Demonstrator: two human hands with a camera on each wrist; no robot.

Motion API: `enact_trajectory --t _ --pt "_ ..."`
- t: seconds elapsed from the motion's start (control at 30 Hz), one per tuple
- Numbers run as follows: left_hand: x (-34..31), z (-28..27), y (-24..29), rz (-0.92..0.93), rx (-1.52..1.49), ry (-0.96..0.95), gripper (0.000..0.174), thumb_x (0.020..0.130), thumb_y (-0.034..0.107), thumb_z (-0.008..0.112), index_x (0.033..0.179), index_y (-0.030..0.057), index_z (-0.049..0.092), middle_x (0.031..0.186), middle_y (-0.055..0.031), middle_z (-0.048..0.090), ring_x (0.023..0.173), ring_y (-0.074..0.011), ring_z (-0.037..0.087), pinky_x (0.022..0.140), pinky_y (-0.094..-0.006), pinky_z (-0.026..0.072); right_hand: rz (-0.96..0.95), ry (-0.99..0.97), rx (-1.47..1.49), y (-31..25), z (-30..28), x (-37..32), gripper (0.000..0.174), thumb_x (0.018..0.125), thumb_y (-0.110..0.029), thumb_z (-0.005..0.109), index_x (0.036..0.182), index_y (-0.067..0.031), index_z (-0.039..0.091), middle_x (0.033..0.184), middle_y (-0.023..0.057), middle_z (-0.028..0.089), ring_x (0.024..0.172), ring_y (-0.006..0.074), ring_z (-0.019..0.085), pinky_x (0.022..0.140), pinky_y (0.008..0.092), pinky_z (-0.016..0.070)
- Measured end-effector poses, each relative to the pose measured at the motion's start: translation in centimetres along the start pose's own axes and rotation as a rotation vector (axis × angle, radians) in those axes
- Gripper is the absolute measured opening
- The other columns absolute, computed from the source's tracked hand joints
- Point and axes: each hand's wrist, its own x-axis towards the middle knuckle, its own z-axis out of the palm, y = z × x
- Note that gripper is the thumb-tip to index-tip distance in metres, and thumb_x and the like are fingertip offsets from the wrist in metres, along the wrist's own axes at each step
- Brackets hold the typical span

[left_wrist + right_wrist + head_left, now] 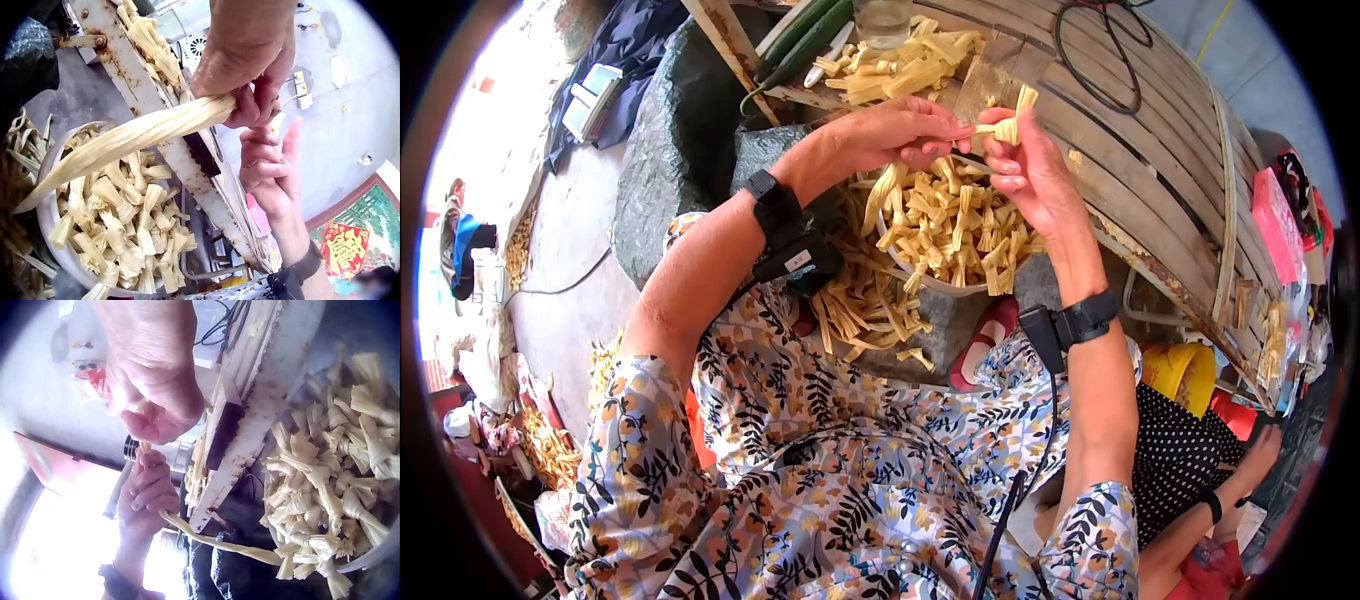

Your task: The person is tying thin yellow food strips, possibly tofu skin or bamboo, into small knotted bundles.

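My left hand (pixel 905 130) pinches a pale yellow strip (pixel 134 133), whose long free end trails from the palm side down past the tub's rim. In my right hand (pixel 1040 180), thumb and fingers hold a small wrapped bundle (pixel 1006 129) of the same material, joined to the strip between both hands. Below the hands a white tub (pixel 50 231) is heaped with knotted yellow pieces (pixel 960 225). In the right wrist view my right hand (pixel 153 375) hides most of the bundle.
A slatted wooden table (pixel 1140 170) with a rusty metal edge stands ahead, bearing a strip pile (pixel 900 65), a glass jar (pixel 882 22), green cucumbers (pixel 805 45) and a black cable (pixel 1135 95). Loose strips (pixel 865 315) lie left of the tub. Another person's arm (pixel 1190 530) is at the lower right.
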Motion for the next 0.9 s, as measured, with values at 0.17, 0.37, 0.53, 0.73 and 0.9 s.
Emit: enact_trajectory --t 0.17,0.37,0.53,0.73,0.9 --pt "0.3 -0.2 0.9 0.042 -0.035 -0.019 0.024 0.088 0.025 0.049 0.079 0.0042 0.054 0.049 0.0081 0.031 0.039 -0.0015 0.023 0.037 -0.0171 0.0177 -0.152 0.185 -0.122 -0.7 0.1 0.5 0.012 0.077 -0.008 0.062 0.088 -0.0027 0.059 0.062 -0.0056 0.042 0.048 0.0000 0.031 0.040 0.0137 0.0249" --pt "0.8 -0.2 2.3 0.103 -0.020 0.054 0.023 0.087 0.025 0.051 0.078 0.0040 0.056 0.049 0.0079 0.031 0.041 -0.0017 0.023 0.039 -0.0183 0.0181 -0.167 0.180 -0.024 -1.8 0.0 0.5 0.018 0.077 -0.008 0.062 0.093 -0.0001 0.059 0.064 -0.0042 0.043 0.049 -0.0001 0.033 0.040 0.0129 0.0247" --pt "2.4 -0.6 2.1 0.275 0.314 0.200 0.022 0.086 0.022 0.053 0.080 0.0019 0.060 0.053 0.0051 0.040 0.045 -0.0038 0.034 0.043 -0.0184 0.0278 -0.191 0.206 0.029 -2.3 -1.2 1.2 0.018 0.079 -0.010 0.061 0.094 0.0001 0.058 0.065 -0.0033 0.044 0.049 0.0007 0.033 0.041 0.0129 0.0263" --pt "4.8 -1.0 2.8 0.444 0.720 0.485 0.019 0.083 0.019 0.056 0.083 0.0015 0.063 0.059 0.0024 0.052 0.052 -0.0050 0.044 0.047 -0.0192 0.0360 -0.345 0.394 -0.103 -2.7 -2.8 3.2 0.012 0.078 -0.014 0.064 0.079 -0.0033 0.058 0.065 -0.0001 0.052 0.050 0.0026 0.041 0.044 0.0169 0.0371" --pt "7.1 -1.6 2.3 0.501 0.775 0.632 0.017 0.081 0.019 0.058 0.083 0.0025 0.063 0.060 0.0015 0.054 0.053 -0.0049 0.046 0.047 -0.0210 0.0367 -0.364 0.460 -0.086 -2.8 -3.5 4.5 0.012 0.077 -0.014 0.064 0.079 -0.0034 0.058 0.066 0.0004 0.053 0.050 0.0034 0.043 0.045 0.0179 0.0399"
